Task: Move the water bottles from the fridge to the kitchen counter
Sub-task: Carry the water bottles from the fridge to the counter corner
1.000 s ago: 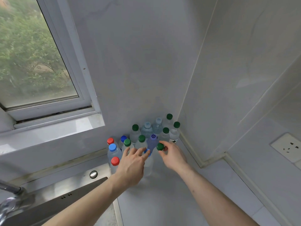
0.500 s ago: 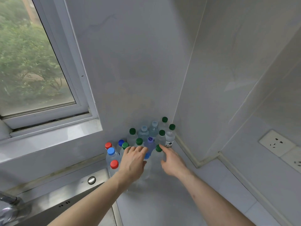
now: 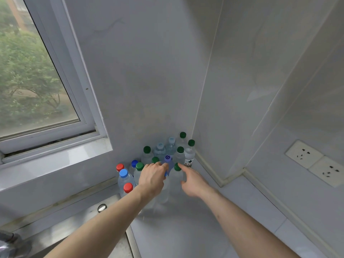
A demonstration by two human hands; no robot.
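So, head view only. Both hands are out over the counter, at a cluster of water bottles packed upright into the corner where the two grey walls meet.

Left hand: back of hand up, fingers curled over the top of a clear bottle with a blue cap, only a sliver of the cap showing under the fingertips. Looks like a grip from above; the palm hides most of the contact.

Right hand: fingers loose, not closed round anything. Index finger is stretched forward with its tip touching the cap of the green-capped bottle at the front of the cluster, thumb just beside the bottle body. That bottle stands on the counter, touching the blue-capped one.

Rest of the group: green caps along the back and right, two pale blue caps in the middle, one purple cap just past the left fingertips, red and blue caps on the left edge near the sink.

Sink has a round silver button near its far rim; part of a tap is at bottom left. Window upper left with trees outside. Wall sockets on the right wall.
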